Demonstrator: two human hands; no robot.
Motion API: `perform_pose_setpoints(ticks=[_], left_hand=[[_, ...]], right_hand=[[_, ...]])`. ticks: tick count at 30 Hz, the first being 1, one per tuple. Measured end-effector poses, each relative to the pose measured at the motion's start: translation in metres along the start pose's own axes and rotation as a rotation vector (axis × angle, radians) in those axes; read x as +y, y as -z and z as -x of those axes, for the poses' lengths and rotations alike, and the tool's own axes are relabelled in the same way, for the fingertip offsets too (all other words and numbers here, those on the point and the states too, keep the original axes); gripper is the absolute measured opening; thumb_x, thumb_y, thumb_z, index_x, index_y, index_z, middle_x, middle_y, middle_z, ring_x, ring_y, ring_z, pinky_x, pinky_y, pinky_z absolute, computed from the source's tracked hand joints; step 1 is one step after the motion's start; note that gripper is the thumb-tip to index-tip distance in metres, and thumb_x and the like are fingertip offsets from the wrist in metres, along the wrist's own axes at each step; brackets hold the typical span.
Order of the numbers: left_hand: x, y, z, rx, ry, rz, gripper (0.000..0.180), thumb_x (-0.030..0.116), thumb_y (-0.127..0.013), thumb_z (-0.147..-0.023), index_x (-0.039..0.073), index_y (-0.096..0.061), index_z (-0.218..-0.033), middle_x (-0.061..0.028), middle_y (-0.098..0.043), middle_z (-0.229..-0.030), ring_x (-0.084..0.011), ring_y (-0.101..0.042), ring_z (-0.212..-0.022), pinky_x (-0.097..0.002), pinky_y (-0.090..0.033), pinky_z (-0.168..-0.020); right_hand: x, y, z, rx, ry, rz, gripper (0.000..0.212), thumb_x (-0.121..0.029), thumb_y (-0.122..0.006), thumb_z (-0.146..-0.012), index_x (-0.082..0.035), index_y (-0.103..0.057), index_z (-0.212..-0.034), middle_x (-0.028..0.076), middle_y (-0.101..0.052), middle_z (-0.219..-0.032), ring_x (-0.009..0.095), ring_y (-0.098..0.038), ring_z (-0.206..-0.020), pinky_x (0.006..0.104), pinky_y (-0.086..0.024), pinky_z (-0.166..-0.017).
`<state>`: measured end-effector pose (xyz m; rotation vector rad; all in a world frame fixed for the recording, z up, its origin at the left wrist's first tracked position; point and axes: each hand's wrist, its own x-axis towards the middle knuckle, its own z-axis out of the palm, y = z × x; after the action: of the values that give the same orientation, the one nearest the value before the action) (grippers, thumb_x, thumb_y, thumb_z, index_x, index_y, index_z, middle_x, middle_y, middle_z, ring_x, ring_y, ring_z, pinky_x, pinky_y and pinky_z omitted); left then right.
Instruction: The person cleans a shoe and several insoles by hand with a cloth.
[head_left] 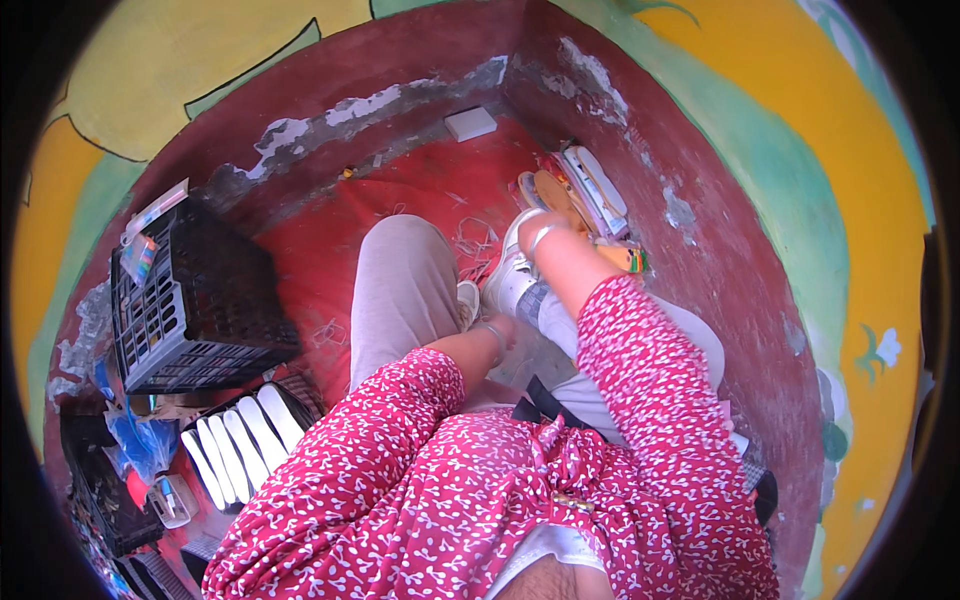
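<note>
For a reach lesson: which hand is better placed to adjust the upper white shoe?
Probably the right hand: it is at that shoe, while the left hand is lower in view, farther away.

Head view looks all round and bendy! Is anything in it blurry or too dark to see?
In the head view, the fisheye lens bows the edges of the maroon painted wall and leaves black corners; in that view, the bare right hand and left hand look blurred, and the dark side of the black plastic crate shows little detail.
</note>
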<state>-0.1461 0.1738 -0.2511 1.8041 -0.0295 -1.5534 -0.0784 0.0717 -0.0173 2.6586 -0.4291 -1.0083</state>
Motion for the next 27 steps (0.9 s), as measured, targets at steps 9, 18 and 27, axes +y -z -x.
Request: perform_pose_setpoints(ticks=[9,18,27], left_hand=[[0.033,-0.011,0.026,0.080,-0.735,-1.022,0.019,0.015,-0.057,-0.073,0.002,-0.066,-0.083,-0.0160,-0.064,-0.088,-0.0272,-0.063,-0.080,-0.0348,-0.051,-0.070],[0.110,0.008,0.153,0.086,-0.368,-1.336,0.023,0.010,-0.050,-0.078,0.005,-0.066,-0.095,-0.0138,-0.064,-0.099,-0.0250,-0.062,-0.093,-0.0347,-0.048,-0.074],[0.159,0.032,0.057,0.205,-0.323,-1.306,0.023,0.012,-0.051,-0.079,0.005,-0.064,-0.097,-0.0140,-0.062,-0.104,-0.0264,-0.060,-0.097,-0.0363,-0.048,-0.076]], right_hand=[[0.203,-0.044,-0.014,-0.148,-0.139,-0.170,0.047,-0.041,-0.069,-0.063,-0.001,-0.066,-0.090,0.016,-0.063,-0.097,0.027,-0.062,-0.087,0.0347,-0.048,-0.077],[0.204,-0.157,0.009,-0.024,-0.175,-0.938,0.028,-0.019,-0.067,-0.067,-0.001,-0.065,-0.088,0.011,-0.064,-0.089,0.021,-0.060,-0.081,0.0296,-0.046,-0.077],[0.198,-0.155,-0.048,0.280,-0.134,-1.390,0.010,-0.012,-0.057,-0.073,-0.005,-0.060,-0.079,0.005,-0.061,-0.075,0.015,-0.058,-0.071,0.0260,-0.046,-0.066]])
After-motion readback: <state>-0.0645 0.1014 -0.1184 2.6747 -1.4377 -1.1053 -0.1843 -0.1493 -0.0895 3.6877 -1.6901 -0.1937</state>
